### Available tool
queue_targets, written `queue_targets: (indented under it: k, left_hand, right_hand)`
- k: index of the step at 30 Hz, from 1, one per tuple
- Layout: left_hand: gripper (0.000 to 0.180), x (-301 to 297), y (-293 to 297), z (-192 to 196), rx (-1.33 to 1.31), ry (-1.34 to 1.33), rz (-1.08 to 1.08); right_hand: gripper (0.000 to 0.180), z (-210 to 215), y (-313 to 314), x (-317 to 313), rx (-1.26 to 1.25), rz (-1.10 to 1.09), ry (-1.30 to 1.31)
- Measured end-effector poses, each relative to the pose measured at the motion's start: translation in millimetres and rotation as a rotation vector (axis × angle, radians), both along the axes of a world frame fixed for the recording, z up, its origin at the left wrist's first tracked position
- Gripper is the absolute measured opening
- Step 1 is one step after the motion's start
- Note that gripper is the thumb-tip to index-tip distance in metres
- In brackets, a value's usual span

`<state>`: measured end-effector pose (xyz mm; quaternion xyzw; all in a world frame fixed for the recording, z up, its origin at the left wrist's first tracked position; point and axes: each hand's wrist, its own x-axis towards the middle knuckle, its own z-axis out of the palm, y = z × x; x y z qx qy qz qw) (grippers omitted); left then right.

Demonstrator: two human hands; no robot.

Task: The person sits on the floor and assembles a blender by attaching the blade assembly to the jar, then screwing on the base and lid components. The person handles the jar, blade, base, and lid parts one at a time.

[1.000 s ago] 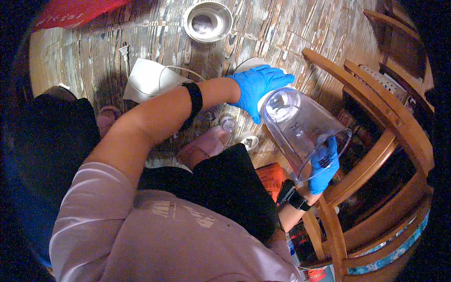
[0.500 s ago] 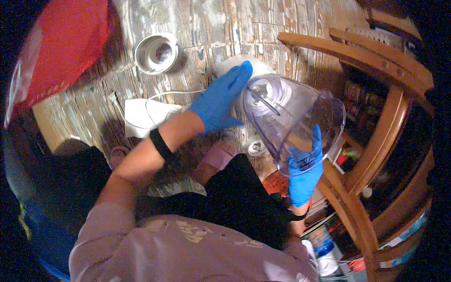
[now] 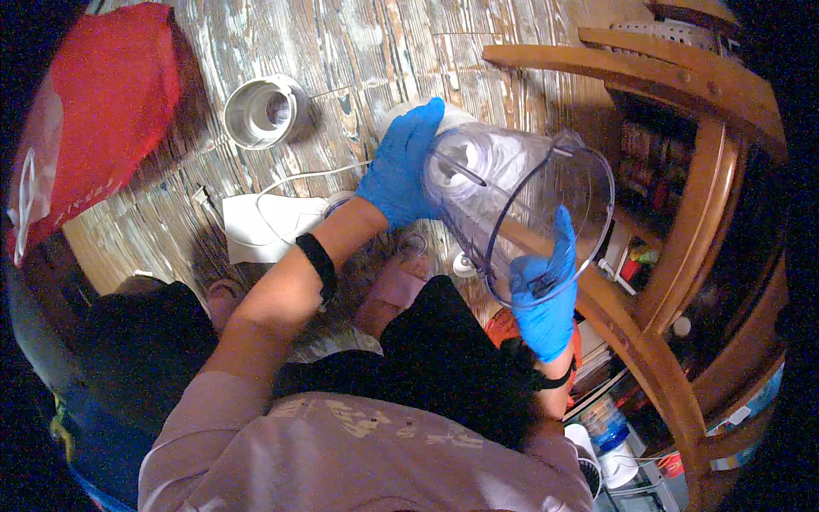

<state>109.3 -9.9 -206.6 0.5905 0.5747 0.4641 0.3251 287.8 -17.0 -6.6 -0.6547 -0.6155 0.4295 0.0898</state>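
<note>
Clear plastic jar (image 3: 516, 218) lies tilted in the air, a little off the middle of the view toward two o'clock, its closed end aimed at ten and its wide mouth toward four. Dropping looks like the likeliest mishap: the wall is smooth and flared, the right hand (image 3: 543, 299) has it only by the rim, and a gloved grip could slide if the far end sagged. A swing toward three o'clock might also knock that rim against the brown wooden frame (image 3: 715, 213), and the pale cord (image 3: 320, 174) at nine o'clock from the left hand (image 3: 399, 171) could snag a sleeve or wrist. As for the fingers, the right ones pinch the jar's edge near six o'clock on the mouth, one digit pointing up toward twelve (seen through the plastic, so its exact contact is unclear). On the left hand the fingers are pressed together, reaching toward one o'clock, with the thumb spread well away toward four; they flank the closed end, but I cannot tell whether they bear its weight or merely graze it.
</note>
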Motion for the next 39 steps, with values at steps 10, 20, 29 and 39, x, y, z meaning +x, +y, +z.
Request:
queue_targets:
  k: [10,20,29,39]
  left_hand:
    - [0.039,1,13,16,0.113,0.194,-0.056]
    - [0.109,9,-5,-6,-0.291,-0.538,-0.177]
    - [0.102,22,-1,-5,-0.125,-0.344,-0.039]
    - [0.110,12,5,-17,0.044,0.031,0.003]
  right_hand:
    - [0.087,-5,-8,-1,-0.059,-0.127,0.254]
    - [0.074,-17,-9,8,0.122,0.016,0.280]
    - [0.074,-11,5,16,0.024,0.032,0.301]
    - [0.083,-7,8,16,0.086,0.015,0.306]
